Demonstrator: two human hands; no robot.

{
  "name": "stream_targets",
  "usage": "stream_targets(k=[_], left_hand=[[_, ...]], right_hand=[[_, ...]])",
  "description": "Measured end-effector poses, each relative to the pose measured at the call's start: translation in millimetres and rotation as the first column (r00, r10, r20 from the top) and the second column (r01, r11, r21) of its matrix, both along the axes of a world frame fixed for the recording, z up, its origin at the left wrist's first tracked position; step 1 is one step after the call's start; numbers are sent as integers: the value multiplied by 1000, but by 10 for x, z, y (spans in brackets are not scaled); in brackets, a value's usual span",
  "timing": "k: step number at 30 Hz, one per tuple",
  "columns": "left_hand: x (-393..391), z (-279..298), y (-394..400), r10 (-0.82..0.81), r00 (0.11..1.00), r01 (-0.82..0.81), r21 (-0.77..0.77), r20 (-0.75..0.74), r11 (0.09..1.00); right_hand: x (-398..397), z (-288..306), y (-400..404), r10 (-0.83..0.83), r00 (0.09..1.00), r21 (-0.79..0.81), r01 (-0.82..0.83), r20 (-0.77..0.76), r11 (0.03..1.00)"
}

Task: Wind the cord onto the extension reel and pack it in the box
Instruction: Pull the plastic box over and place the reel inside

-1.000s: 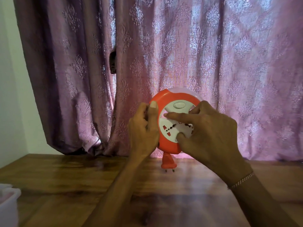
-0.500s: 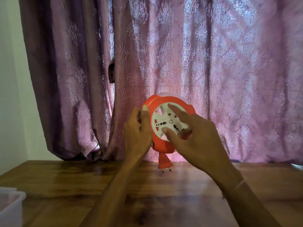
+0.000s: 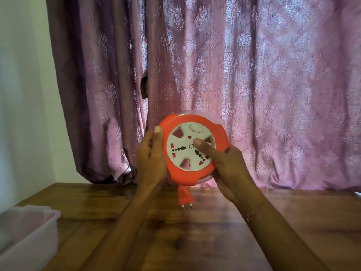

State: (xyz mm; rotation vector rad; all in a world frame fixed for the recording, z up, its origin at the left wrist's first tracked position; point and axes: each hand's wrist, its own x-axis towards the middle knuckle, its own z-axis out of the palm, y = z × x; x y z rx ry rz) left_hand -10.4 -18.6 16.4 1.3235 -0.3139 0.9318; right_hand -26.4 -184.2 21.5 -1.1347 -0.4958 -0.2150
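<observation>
Now we hold the orange reel upright above the table, in front of the curtain. Our left hand grips its left rim; our right hand cups the lower right edge, one finger on the white socket face. Only the plug hangs below, so winding looks nearly done. Packing remains: the box sits well apart at lower left, cut off by the frame. We cannot see the wound cord or the reel's back.
</observation>
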Motion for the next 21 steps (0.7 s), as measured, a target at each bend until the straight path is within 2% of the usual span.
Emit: stream_targets(k=[3, 6, 10, 12, 13, 15, 16, 17, 19, 21], left_hand=[[-156, 4, 244, 25, 1000, -25, 17, -17, 1000], [-372, 23, 569, 108, 993, -103, 93, -53, 990], [-735, -6, 1090, 339, 926, -311, 170, -167, 935], [-931, -88, 1377, 549, 821, -473, 354, -155, 807], [-1032, -146, 1512, 663, 734, -535, 479, -146, 697], [-1223, -297, 1738, 876, 474, -568, 728, -92, 384], [-1307, -388, 1829, 937, 347, -526, 819, -38, 228], [-1388, -488, 1897, 966, 259, -454, 883, 4, 118], [-1521, -697, 2008, 985, 167, -286, 958, 37, 12], [-1621, -904, 2106, 993, 110, -128, 991, 37, -23]], right_hand=[[-22, -34, 219, -24, 1000, 14, 24, 0, 1000], [-64, -84, 511, 50, 997, 50, -48, -50, 998], [-152, -167, 995, 210, 966, 174, -182, -153, 968], [-202, -195, 1222, 267, 943, 196, -228, -198, 954], [-229, -208, 1327, 285, 934, 194, -246, -214, 950], [-282, -236, 1524, 320, 916, 193, -278, -242, 941], [-312, -252, 1615, 342, 905, 196, -298, -254, 934], [-348, -268, 1702, 366, 892, 199, -321, -264, 926], [-418, -294, 1858, 403, 869, 202, -356, -287, 912], [-475, -325, 1994, 423, 853, 196, -378, -305, 905]])
